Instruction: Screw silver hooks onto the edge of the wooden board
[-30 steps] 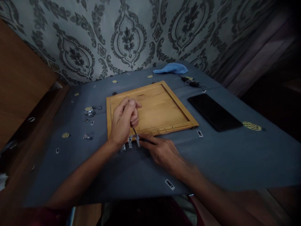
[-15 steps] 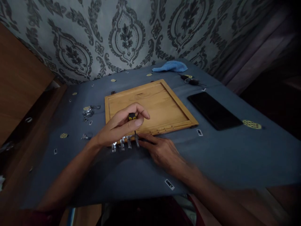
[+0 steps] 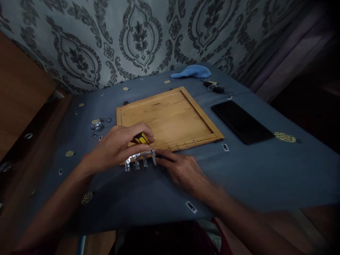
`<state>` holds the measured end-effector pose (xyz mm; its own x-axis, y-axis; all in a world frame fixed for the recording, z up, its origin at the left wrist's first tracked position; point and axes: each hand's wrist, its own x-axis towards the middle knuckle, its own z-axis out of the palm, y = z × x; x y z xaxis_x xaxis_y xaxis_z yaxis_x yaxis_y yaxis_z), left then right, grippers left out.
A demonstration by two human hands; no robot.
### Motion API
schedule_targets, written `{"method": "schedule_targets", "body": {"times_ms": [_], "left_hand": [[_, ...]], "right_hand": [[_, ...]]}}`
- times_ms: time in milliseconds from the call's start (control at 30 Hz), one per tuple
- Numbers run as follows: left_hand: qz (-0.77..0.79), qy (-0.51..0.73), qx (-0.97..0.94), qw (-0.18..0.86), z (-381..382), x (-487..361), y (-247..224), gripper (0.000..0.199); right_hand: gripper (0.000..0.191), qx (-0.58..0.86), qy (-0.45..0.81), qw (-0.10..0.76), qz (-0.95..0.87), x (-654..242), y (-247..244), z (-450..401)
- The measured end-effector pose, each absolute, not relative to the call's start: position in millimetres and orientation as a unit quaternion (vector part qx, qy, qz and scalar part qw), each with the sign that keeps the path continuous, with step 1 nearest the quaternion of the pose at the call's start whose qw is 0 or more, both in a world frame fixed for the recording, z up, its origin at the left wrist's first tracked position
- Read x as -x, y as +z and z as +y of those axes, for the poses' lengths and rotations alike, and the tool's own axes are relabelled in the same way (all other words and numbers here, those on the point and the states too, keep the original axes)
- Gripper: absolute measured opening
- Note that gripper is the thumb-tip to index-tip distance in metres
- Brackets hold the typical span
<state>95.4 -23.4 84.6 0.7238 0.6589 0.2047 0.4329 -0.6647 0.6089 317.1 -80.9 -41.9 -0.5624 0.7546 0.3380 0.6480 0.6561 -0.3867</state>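
My left hand [image 3: 120, 145] is closed around a screwdriver [image 3: 141, 138] with a black and yellow handle, held low over the near edge of a framed wooden board [image 3: 164, 113]. Several shiny metal hooks [image 3: 136, 162] stick out in a row from that edge, towards me. My right hand [image 3: 184, 170] rests at the board's front edge, its fingertips pressed on the rightmost metal hook [image 3: 154, 157]. The screwdriver's tip is hidden. Small dark holes run along the edge to the right of my fingers.
Loose metal parts [image 3: 97, 124] lie left of the board. A black phone-like slab [image 3: 242, 122] is on the right, with a black tool [image 3: 214, 87] behind it and a blue cloth [image 3: 193, 71] at the back. The dark cloth [image 3: 255, 177] covers the table.
My left hand has moved left and turned, tilting the screwdriver so that more of its yellow and black handle shows. My right hand has stayed at the rightmost hook.
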Motion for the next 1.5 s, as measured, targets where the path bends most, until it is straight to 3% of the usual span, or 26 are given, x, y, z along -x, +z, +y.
{"method": "schedule_targets", "body": {"times_ms": [200,600,767,933,1500], "left_hand": [[0.354,0.265,-0.893,0.084,-41,-105,68,0.02],[0.433,0.269,-0.861,-0.008,-52,-117,65,0.02],[0.423,0.21,-0.879,0.065,-55,-113,75,0.011],[0.416,0.16,-0.883,0.144,-55,-106,85,0.023],[0.376,0.125,-0.904,0.164,-36,-101,94,0.017]], "right_hand": [[0.054,0.39,0.101,0.263,-0.877,-316,-43,-80],[0.05,0.399,0.108,0.249,-0.876,-317,-44,-80],[0.052,0.401,0.116,0.244,-0.875,-317,-45,-80],[0.054,0.397,0.11,0.257,-0.874,-316,-46,-80],[0.053,0.395,0.12,0.252,-0.875,-317,-43,-80]]}}
